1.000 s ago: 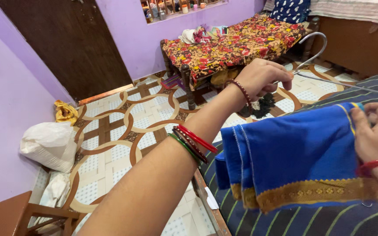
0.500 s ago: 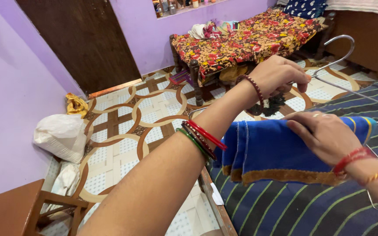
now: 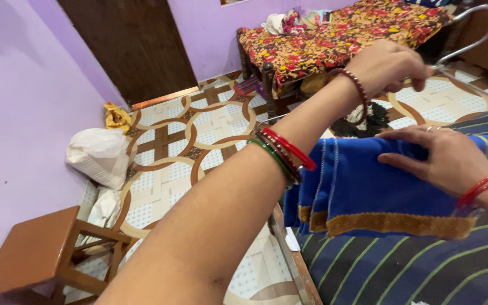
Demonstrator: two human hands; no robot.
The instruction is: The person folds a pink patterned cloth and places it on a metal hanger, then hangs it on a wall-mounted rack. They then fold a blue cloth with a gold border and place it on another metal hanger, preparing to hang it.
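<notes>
Over the striped bedspread (image 3: 402, 265), my two hands work at one thing from two ends: a folded blue cloth with a gold border (image 3: 368, 192) draped over the bar of a metal hanger (image 3: 475, 34). Taking that blue cloth as the landmark, my left hand (image 3: 388, 68) is above it and farther from me, raised clear of the fabric, its fingers curled shut around the hanger's neck just below the hook. The hook itself curves up and off to the right of that hand. My right hand (image 3: 444, 158) lies directly on the cloth's upper fold, palm down, fingers spread nearly flat and pointing left along the fold; it presses rather than pinches, and I cannot tell whether the thumb has any fabric caught beneath it.

The cloth's long axis runs left to right, along the hanger bar, with the gold border hanging along the edge nearest me and the stacked folded edges at its left end. So the right hand is the one touching the cloth, and the left is apart from it, joined only through the hanger. A thin wire of the hanger shows below my right wrist, at the cloth's right end.
</notes>
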